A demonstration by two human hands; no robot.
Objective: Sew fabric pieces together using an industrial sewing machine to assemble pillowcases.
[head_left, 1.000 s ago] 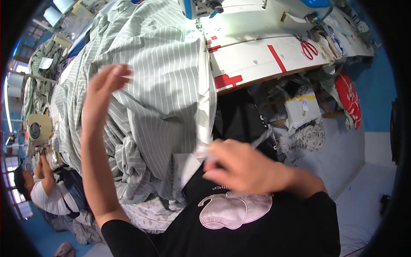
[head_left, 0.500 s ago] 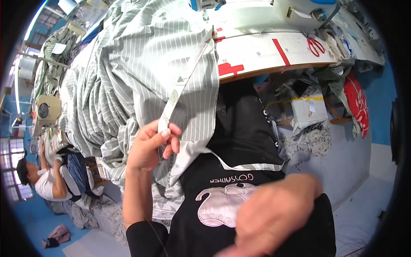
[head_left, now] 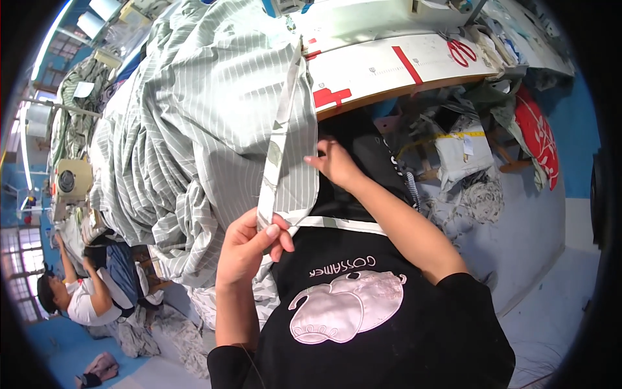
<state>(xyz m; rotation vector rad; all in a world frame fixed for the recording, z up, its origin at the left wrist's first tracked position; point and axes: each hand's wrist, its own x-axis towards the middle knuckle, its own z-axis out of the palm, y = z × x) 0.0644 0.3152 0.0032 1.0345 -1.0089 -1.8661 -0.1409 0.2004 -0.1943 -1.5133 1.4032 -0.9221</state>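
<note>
My left hand [head_left: 256,246] pinches a narrow white fabric strip [head_left: 275,155] with a leaf print between thumb and fingers. From there the strip runs up along the right side of a large grey cloth with white stripes [head_left: 246,110], to the sewing machine's end of the table. Another length of pale strip crosses my black shirt to the right, passing under my right forearm. My right hand [head_left: 334,165] is at the striped cloth's right edge, thumb and fingers apart, the thumb tip by the edge. Its other fingertips are partly hard to make out.
The white sewing table [head_left: 363,71] with red tape marks lies ahead, bearing a sewing machine [head_left: 382,23] and red-handled scissors [head_left: 461,52]. Below its right side sit a white package [head_left: 463,159] and bundled fabric [head_left: 476,198]. A co-worker [head_left: 94,298] is at the far left.
My right hand has moved from low over my lap up to the striped cloth's right edge. My left hand has shifted slightly right and down, still pinching the strip.
</note>
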